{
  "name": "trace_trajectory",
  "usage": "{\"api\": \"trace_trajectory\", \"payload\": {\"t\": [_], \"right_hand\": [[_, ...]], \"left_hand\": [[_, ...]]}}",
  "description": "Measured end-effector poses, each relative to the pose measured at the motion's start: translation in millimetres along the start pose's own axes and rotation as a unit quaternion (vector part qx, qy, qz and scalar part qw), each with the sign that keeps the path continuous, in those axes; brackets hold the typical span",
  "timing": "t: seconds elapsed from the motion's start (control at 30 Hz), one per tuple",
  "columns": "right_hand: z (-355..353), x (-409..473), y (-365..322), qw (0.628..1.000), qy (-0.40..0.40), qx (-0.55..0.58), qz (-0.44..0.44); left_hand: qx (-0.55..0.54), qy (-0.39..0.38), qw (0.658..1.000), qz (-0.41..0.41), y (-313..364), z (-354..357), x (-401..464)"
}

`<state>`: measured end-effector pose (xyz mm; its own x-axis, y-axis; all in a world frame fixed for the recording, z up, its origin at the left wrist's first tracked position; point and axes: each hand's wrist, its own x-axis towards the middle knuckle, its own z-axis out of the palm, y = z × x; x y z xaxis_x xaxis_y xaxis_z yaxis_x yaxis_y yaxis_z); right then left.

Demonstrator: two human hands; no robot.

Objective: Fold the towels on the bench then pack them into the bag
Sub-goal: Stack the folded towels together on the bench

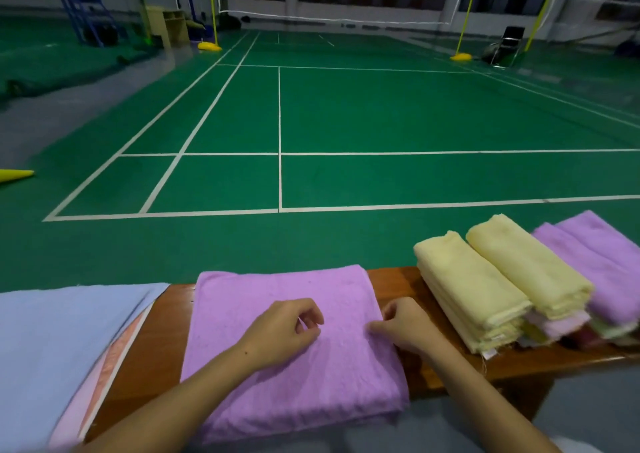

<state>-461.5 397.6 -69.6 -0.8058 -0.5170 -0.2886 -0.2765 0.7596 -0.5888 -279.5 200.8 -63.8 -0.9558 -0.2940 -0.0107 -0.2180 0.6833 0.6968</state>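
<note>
Head view: we've got the purple towel (294, 341) flat on the bench (394, 279), left hand (282, 331) resting on it with loosely curled fingers, right hand (403, 328) pinching its right edge, folded towels (485, 286) stacked just beside

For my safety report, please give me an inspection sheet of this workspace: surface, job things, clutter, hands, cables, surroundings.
Surface: wooden bench, brown, mostly covered by cloth.
Job's things: purple towel lying flat, partly folded; folded stack of yellow and purple towels at the right; blue cloth at the left, maybe the bag, cannot tell.
Clutter: nothing seen.
Hands: left hand rests on the purple towel, fingers curled, grip unclear; right hand pinches the towel's right edge.
Cables: nothing seen.
Surroundings: green badminton court, net, yellow posts, a black chair far right.
</note>
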Motion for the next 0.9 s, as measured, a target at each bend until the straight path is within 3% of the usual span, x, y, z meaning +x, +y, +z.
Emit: {"api": "trace_trajectory", "payload": {"t": [0.13, 0.23, 0.3, 0.4, 0.6, 0.77, 0.9], "right_hand": [[11, -1, -10, 0.990, 0.050, 0.082, -0.104], [21, -5, -22, 0.978, 0.023, 0.112, -0.177], [26, -9, -28, 0.968, -0.012, 0.147, -0.202], [20, -17, -31, 0.958, -0.036, 0.202, -0.202], [6, -35, -29, 0.937, -0.080, 0.296, -0.167], [0, -52, -4, 0.961, -0.164, 0.181, -0.128], [-2, -58, 11, 0.963, -0.171, 0.153, -0.140]], "left_hand": [[0.028, -0.022, 0.999, 0.009, 12, 8, 15], [0.044, -0.050, 0.997, 0.032, 24, 7, 24], [-0.007, -0.092, 0.995, 0.034, 29, 2, 28], [-0.080, -0.128, 0.989, 0.013, 30, -7, 31], [-0.080, -0.121, 0.989, 0.007, 31, -6, 29], [-0.091, -0.034, 0.995, 0.020, 35, -22, 26], [-0.087, -0.006, 0.996, 0.011, 27, -34, 18]]}}
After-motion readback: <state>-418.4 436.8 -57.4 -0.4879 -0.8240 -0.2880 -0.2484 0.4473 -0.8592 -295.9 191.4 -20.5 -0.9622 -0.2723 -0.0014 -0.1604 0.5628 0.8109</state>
